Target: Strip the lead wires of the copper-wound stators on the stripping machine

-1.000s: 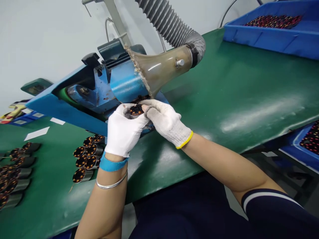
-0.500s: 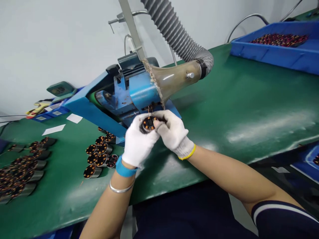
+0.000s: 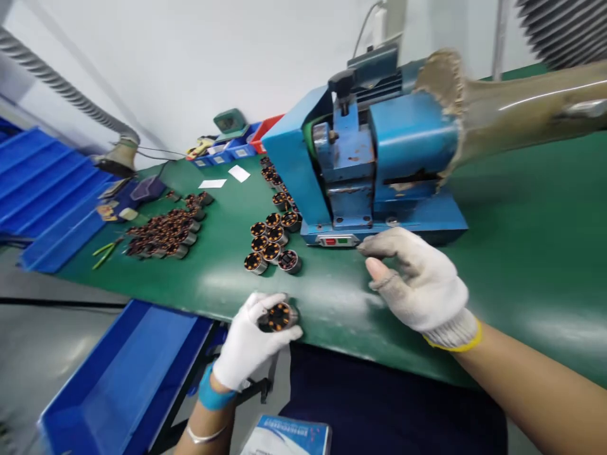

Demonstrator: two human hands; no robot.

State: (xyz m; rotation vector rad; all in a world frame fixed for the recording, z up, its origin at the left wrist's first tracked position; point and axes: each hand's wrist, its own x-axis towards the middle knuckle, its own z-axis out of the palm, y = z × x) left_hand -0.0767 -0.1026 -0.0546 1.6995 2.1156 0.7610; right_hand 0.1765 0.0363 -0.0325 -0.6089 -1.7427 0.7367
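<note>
White-gloved hands [image 3: 256,341], left curled round one wound part [image 3: 279,316], right half-open, empty, one blue machine [image 3: 408,139].

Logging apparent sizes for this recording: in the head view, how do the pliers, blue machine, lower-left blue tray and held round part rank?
1. Blue machine
2. Blue tray, cut off by the frame
3. Round part in the left hand
4. Pliers, thin and farther off
</note>
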